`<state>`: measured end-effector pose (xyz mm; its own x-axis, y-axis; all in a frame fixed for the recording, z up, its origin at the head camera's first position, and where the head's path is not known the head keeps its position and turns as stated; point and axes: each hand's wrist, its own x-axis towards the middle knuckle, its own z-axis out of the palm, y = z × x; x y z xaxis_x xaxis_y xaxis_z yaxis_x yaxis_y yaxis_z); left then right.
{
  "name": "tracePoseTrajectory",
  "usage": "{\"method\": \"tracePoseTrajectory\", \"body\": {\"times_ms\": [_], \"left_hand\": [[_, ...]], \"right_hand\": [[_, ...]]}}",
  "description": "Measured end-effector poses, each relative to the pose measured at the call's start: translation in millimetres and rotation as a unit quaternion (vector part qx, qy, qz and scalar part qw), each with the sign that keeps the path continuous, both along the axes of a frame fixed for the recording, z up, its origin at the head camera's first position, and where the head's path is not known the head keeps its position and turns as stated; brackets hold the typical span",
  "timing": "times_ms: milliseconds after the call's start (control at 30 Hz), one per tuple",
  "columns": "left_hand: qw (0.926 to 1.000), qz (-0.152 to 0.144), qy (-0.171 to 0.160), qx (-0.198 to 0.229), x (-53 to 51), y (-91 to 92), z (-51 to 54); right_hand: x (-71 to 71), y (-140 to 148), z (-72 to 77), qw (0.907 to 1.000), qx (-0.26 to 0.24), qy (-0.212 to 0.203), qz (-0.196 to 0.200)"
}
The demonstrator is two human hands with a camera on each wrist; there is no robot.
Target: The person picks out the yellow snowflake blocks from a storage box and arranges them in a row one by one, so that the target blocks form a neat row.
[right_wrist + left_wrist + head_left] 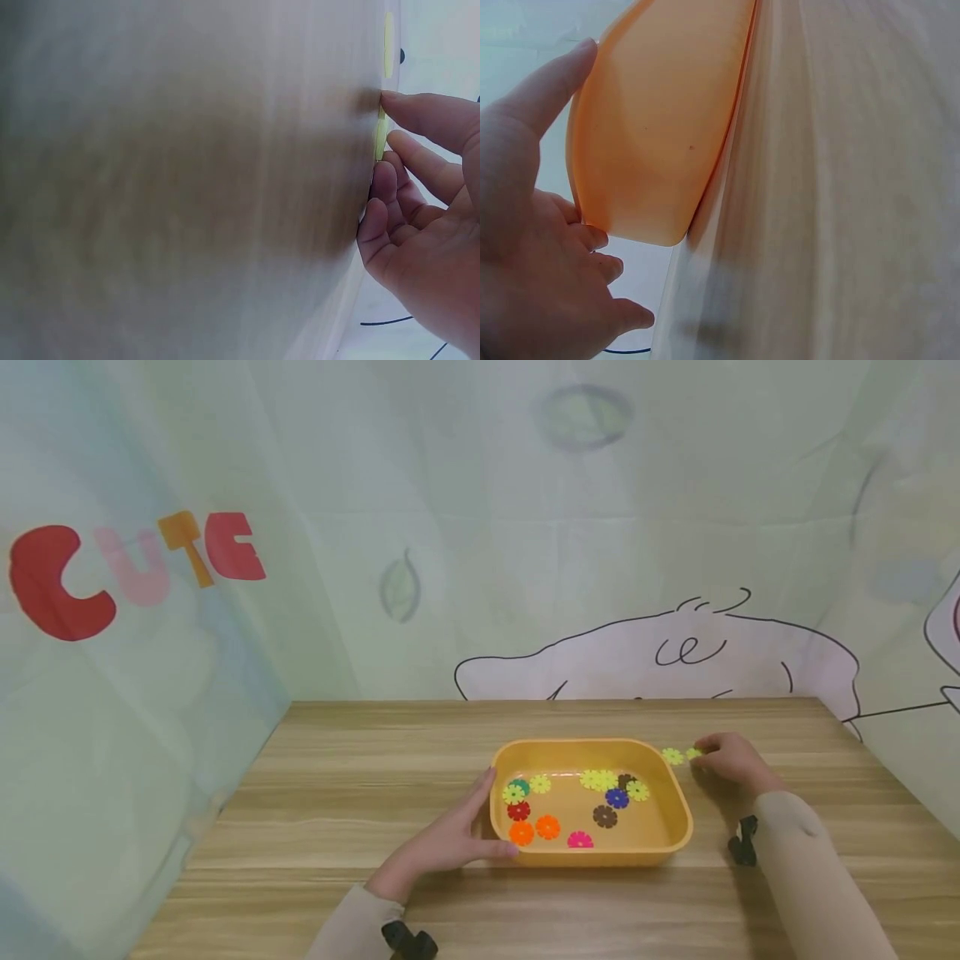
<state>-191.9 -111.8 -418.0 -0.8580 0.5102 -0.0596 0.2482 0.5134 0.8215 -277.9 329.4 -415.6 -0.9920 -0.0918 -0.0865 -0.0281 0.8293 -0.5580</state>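
Note:
An orange-yellow tray (592, 857) stands on the table, holding several flower-shaped discs in yellow, orange, red, brown, blue, green and pink. My left hand (450, 835) rests against the tray's left end, thumb at the front corner and fingers at the side; in the left wrist view the hand (547, 225) touches the tray (660, 127) with its fingers spread. Right of the tray, my right hand (738, 760) pinches a yellow disc (693, 752) at the table top. Another yellow disc (672, 757) lies between it and the tray. The right wrist view shows the hand (427, 195) with thumb and fingertip at a yellow disc (380, 139).
The wooden table (360, 777) reaches back to a printed curtain (337, 610) with coloured letters on its left. Dark wrist straps show on both sleeves.

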Motion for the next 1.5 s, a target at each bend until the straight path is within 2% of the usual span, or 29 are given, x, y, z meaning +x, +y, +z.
{"method": "tracePoseTrajectory", "body": {"times_ms": [133, 233, 400, 633, 833, 1000, 1133, 1300, 1500], "left_hand": [[1.0000, -0.001, -0.001, 0.002, 0.2, -0.1, -0.2], [1.0000, -0.001, -0.002, 0.003, 0.3, -0.1, -0.5], [1.0000, -0.002, 0.000, 0.003, 0.0, -0.9, -0.6], [1.0000, -0.003, 0.001, 0.004, -0.2, -2.6, -0.7], [1.0000, -0.001, 0.001, 0.003, -0.4, -2.6, -1.2], [1.0000, 0.003, -0.003, 0.002, 0.0, -2.2, -1.0], [1.0000, 0.003, -0.004, 0.002, 0.2, -2.1, -0.5], [1.0000, 0.003, -0.003, 0.000, 0.4, -1.6, 0.0], [0.9999, 0.004, -0.009, 0.003, 0.3, -0.4, 0.2]], "right_hand": [[-0.8, 1.9, -1.9, 1.0000, -0.002, 0.004, -0.002], [0.3, 1.3, 2.8, 0.9999, -0.004, 0.011, -0.003], [1.3, -6.2, 22.9, 0.9992, -0.014, 0.037, -0.001], [5.8, -30.3, 51.5, 0.9986, -0.010, 0.051, 0.006], [19.3, -57.1, 63.5, 0.9958, -0.025, 0.081, 0.033], [27.6, -78.1, 60.1, 0.9901, -0.042, 0.111, 0.074], [31.8, -94.5, 53.4, 0.9873, -0.055, 0.115, 0.095], [34.0, -110.3, 43.6, 0.9845, -0.070, 0.108, 0.120], [33.2, -122.5, 30.8, 0.9854, -0.074, 0.079, 0.132]]}}
